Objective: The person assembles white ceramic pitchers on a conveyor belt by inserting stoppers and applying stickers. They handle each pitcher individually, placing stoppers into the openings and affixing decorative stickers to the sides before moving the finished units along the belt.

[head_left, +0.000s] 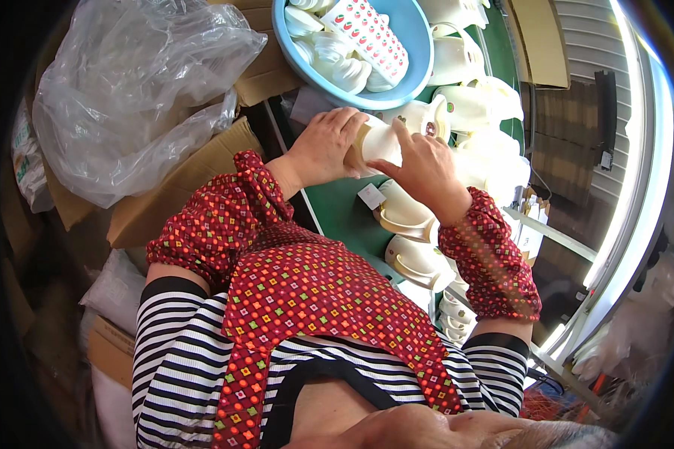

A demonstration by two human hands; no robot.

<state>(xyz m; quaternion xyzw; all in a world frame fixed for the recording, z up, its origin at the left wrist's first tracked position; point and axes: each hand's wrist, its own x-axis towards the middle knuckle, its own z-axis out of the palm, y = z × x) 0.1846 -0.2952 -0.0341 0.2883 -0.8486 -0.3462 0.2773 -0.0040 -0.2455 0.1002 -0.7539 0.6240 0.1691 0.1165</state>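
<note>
Both hands are on a white, rounded plastic container (383, 144) with a tan edge at its left end, held above the green worktop (344, 209). My left hand (323, 146) wraps round the tan end. Across the white side rest the thumb and forefinger of my right hand (428, 166), spread to grip it from the right. Just below my right hand, a cream container with a handle (408, 209) lies on the worktop, a small white paper tag (370, 196) beside it. Another handled container (419, 262) lies nearer to me.
Beyond my hands stands a blue basin (425, 63) holding white plastic parts and a sheet of red fruit stickers (371, 37). More cream containers (475, 106) line the right side. At left, clear plastic bagging (142, 97) covers cardboard boxes (180, 187). A metal bar (554, 236) runs at right.
</note>
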